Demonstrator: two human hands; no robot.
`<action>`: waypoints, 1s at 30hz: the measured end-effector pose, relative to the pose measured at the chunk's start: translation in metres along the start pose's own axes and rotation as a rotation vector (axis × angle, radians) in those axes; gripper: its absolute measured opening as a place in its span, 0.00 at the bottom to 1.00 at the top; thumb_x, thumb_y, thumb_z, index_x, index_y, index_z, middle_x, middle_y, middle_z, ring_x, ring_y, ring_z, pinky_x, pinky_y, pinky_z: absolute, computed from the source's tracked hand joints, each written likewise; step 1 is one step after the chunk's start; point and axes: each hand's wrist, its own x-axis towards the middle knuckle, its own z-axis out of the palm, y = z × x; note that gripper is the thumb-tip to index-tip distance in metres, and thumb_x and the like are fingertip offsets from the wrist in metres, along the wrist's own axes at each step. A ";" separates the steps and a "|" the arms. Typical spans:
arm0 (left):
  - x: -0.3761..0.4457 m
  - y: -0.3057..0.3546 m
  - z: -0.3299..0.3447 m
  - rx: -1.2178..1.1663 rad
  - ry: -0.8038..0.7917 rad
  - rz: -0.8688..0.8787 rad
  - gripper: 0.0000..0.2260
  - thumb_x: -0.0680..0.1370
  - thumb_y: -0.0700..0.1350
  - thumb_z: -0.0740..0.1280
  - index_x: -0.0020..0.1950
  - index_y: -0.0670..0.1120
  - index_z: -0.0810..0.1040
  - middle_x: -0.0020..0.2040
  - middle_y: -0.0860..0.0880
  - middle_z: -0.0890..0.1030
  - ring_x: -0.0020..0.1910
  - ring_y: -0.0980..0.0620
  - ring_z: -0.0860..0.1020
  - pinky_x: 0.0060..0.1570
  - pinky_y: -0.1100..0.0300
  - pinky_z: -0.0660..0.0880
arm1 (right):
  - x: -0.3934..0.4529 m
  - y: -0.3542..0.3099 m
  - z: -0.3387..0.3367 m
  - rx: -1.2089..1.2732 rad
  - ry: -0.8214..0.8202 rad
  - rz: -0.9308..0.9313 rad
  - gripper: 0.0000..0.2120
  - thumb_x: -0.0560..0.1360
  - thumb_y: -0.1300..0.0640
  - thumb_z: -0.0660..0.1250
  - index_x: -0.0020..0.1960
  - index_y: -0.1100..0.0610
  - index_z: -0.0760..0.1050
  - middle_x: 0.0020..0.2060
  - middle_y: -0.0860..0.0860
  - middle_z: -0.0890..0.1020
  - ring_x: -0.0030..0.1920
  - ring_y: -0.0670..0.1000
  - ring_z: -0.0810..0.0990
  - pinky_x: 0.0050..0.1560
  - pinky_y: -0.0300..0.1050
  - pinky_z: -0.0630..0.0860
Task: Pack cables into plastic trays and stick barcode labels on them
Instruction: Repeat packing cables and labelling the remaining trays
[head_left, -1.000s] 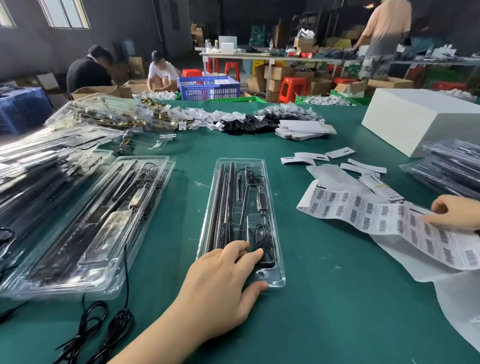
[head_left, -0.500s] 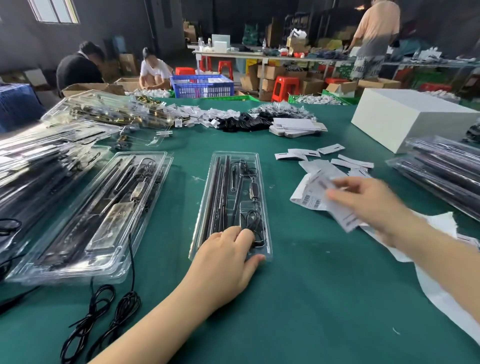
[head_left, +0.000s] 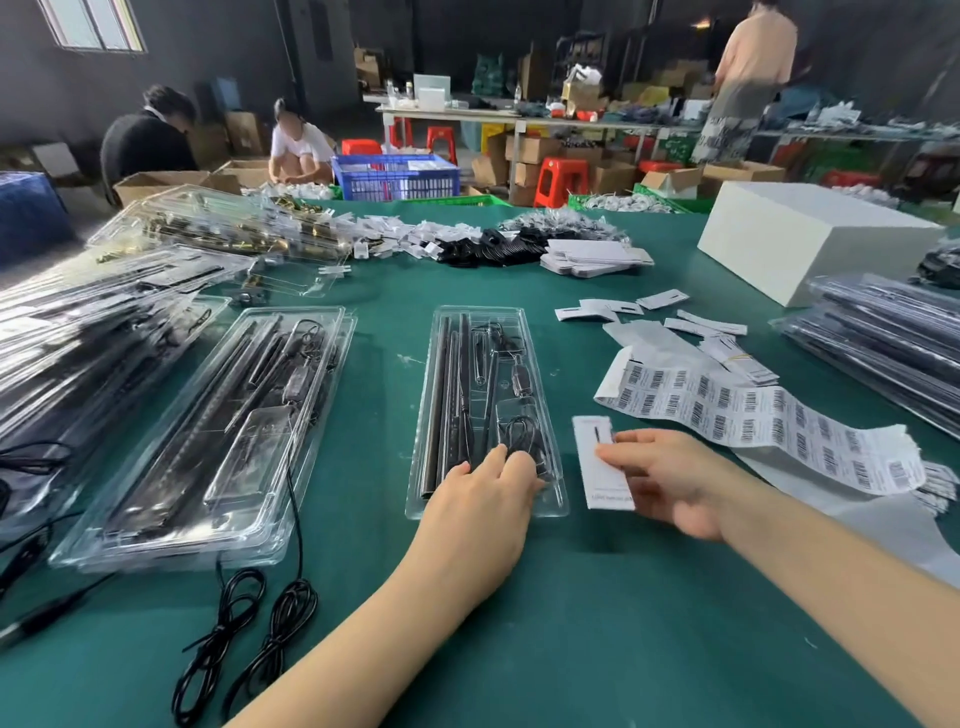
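Within the last second the right hand (head_left: 670, 475) left the barcode sheet (head_left: 769, 415) and came in beside the left hand (head_left: 483, 499), now pinching a white card (head_left: 602, 462) between thumb and fingers. The left hand stayed flat, fingers nearly straight, pressing the near end of the plastic tray (head_left: 485, 405) on the desk (head_left: 571, 623). The tray, holding rods and a coiled cable, lay just left of the card. Judged step: the card goes into the tray; no barcode label was yet visible on it.
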 end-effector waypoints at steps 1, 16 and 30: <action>0.000 0.001 -0.004 -0.022 0.018 0.008 0.08 0.84 0.49 0.53 0.48 0.48 0.64 0.52 0.48 0.76 0.49 0.42 0.75 0.47 0.58 0.64 | 0.000 -0.001 0.000 -0.020 0.010 -0.013 0.09 0.75 0.61 0.70 0.55 0.58 0.77 0.33 0.51 0.84 0.29 0.46 0.80 0.33 0.39 0.76; -0.001 0.000 -0.006 -0.030 0.105 -0.009 0.09 0.81 0.46 0.61 0.42 0.46 0.65 0.40 0.49 0.76 0.35 0.45 0.74 0.36 0.62 0.54 | 0.009 -0.017 0.006 -0.226 -0.273 0.074 0.02 0.75 0.59 0.70 0.46 0.56 0.78 0.34 0.49 0.81 0.30 0.44 0.77 0.31 0.35 0.76; -0.003 -0.002 0.008 -0.119 0.159 0.025 0.09 0.84 0.50 0.51 0.47 0.47 0.61 0.47 0.48 0.74 0.44 0.41 0.73 0.39 0.59 0.54 | 0.005 -0.013 0.003 -0.373 -0.353 -0.036 0.05 0.75 0.59 0.71 0.49 0.56 0.75 0.31 0.49 0.81 0.28 0.44 0.77 0.27 0.35 0.72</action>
